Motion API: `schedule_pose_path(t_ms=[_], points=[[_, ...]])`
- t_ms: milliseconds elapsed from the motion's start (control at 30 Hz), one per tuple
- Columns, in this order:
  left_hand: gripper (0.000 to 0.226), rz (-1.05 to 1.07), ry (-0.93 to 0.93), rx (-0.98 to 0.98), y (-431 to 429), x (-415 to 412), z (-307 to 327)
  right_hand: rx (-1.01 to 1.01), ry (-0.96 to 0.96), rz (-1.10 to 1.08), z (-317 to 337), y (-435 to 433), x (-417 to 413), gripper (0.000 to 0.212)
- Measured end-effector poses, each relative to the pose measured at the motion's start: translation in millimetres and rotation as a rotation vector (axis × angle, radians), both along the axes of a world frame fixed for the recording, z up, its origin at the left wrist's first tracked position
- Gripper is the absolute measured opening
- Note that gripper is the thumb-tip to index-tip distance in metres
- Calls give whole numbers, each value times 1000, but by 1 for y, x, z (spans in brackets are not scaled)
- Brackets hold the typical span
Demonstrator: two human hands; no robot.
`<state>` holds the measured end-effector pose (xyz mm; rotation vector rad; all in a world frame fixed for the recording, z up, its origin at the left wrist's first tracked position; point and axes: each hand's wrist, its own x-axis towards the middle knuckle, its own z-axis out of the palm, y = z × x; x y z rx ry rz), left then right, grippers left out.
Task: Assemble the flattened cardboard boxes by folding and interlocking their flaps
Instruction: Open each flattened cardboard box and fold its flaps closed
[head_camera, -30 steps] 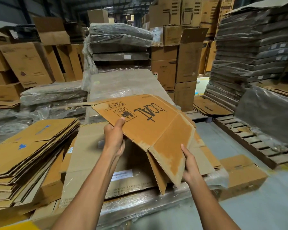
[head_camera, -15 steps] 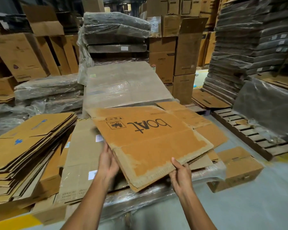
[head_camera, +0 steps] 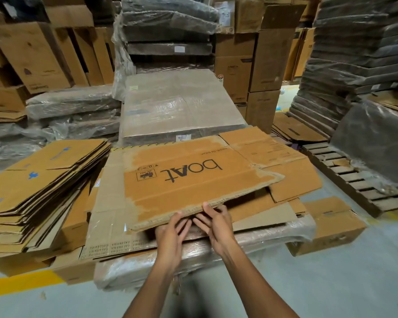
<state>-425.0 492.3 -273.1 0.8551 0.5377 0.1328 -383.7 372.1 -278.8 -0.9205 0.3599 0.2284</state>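
A flattened brown cardboard box (head_camera: 189,177) printed "boAt" lies tilted on top of a plastic-wrapped stack of flat cardboard (head_camera: 274,235), with its near edge slightly raised. Both hands meet at the middle of that near edge. The straight, spread fingers of my left hand (head_camera: 172,235) touch the edge from below. My right hand (head_camera: 216,223) pinches the edge, thumb on top and fingers beneath. One loose flap (head_camera: 294,180) of the box sticks out to the right.
A pile of flat boxes (head_camera: 39,187) sits at the left, with a small brown box (head_camera: 331,226) on the floor at the right. A wooden pallet (head_camera: 363,180) lies further right. Wrapped bundles (head_camera: 179,106) and stacked cartons fill the background. A yellow floor line (head_camera: 21,283) runs at the lower left.
The box was held up half-open, then folded flat and lowered onto the stack. Both hands slid from its sides to the middle of the near edge.
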Motion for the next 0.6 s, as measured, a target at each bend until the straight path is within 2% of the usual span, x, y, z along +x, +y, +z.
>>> schedule_pose_path(t_ms=[33, 67, 167, 267, 333, 400, 500, 600], points=[[7, 60, -15, -46, 9, 5, -1, -8, -1, 34, -2, -2, -2, 39], [2, 112, -25, -85, 19, 8, -1, -23, 25, 45, -7, -6, -3, 33], [9, 232, 24, -102, 52, 8, -5, 31, 115, -56, -38, -41, -4, 28], [13, 342, 85, -79, 81, -3, -11, 102, 260, -246, -73, -80, -3, 19], [14, 408, 136, -75, 97, -10, -21, 93, 322, -341, -87, -99, 2, 25], [12, 464, 167, -111, 111, -13, -33, 54, 335, -354, -89, -111, 8, 20], [23, 521, 186, -157, 123, -15, -48, -41, 406, -357, -96, -120, 16, 16], [17, 454, 183, -211, 122, -13, -54, -182, 406, -424, -102, -114, 18, 12]])
